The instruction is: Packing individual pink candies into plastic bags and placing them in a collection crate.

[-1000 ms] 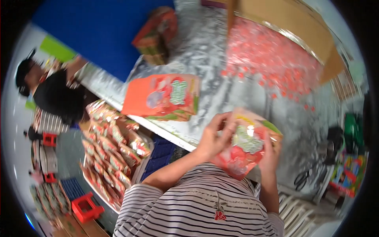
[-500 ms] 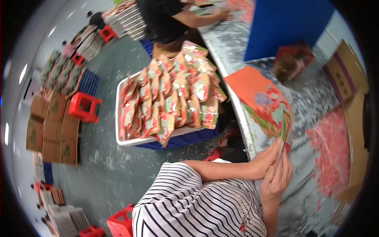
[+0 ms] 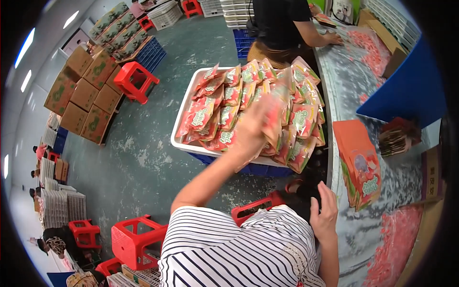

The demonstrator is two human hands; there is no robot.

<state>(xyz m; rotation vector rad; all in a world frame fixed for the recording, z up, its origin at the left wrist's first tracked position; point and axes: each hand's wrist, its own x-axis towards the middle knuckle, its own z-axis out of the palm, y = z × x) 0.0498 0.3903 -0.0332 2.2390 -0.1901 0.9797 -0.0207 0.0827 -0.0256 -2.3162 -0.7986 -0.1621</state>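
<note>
Pinches a blurred red-and-tan pouch (image 3: 276, 115) in the closed grip of the left hand (image 3: 251, 128), just off the middle of the view toward 2 o'clock, above a heaped white tray (image 3: 189, 147). Cannot tell, through the blur, the exact placing of the fingertips, nor any contact with the filled pouches (image 3: 201, 115) around it. Has these filled pouches leaning and overlapping in rows across the tray, from 11 to 2 o'clock, above a blue crate (image 3: 258, 168). Spreads thumb and fingers in the grip of the right hand (image 3: 325, 215), raised at 4 o'clock beside the near edge of the desk (image 3: 406, 174). Has on the desk, at 3 o'clock, a stack of flat orange pouches (image 3: 358, 162) and, behind it, a darker bundle of pouches (image 3: 399, 136); at 4 o'clock, a heap of pink pieces (image 3: 399, 237); between 2 and 3 o'clock, a blue panel (image 3: 409, 91). Includes, at 1 o'clock, a co-worker (image 3: 282, 24) in a black top, one hand at the desk. Shows, at 10 o'clock, a red stool (image 3: 125, 76) beside stacked brown cartons (image 3: 86, 98)
</note>
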